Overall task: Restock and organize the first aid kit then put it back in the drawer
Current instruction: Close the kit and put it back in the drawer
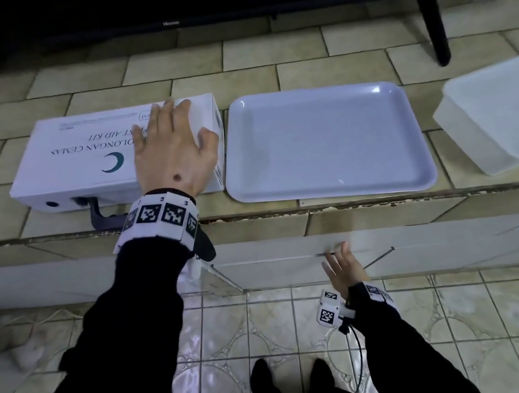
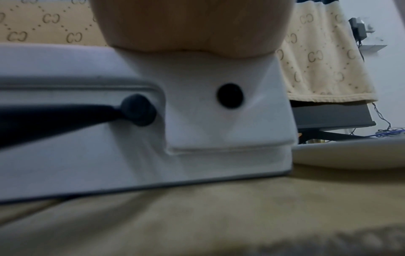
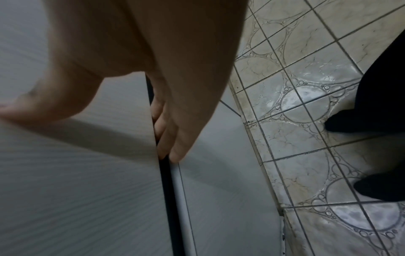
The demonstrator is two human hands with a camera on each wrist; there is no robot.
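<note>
White cardboard first aid kit box [image 1: 88, 156] lying flat on the tiled ledge, left hand [image 1: 172, 148] pressing flat on its lid with grip released, empty pale plastic tray [image 1: 326, 141] just beside the box, right hand [image 1: 343, 267] below the box, fingers [image 3: 173, 138] hooked into the white drawer front [image 3: 76, 190] edge

Black sleeves [image 1: 141, 310]; white wristbands [image 1: 159, 219] with black-white square markers; black cable [image 1: 359, 351].

The head view looks steeply down from above the white box [image 1: 87, 153] on the tiled ledge. The left wrist view sits low and very close against that same box's [image 2: 131, 155] front. The right wrist view faces down a cupboard door [image 3: 76, 190], close, toward the floor.
</note>
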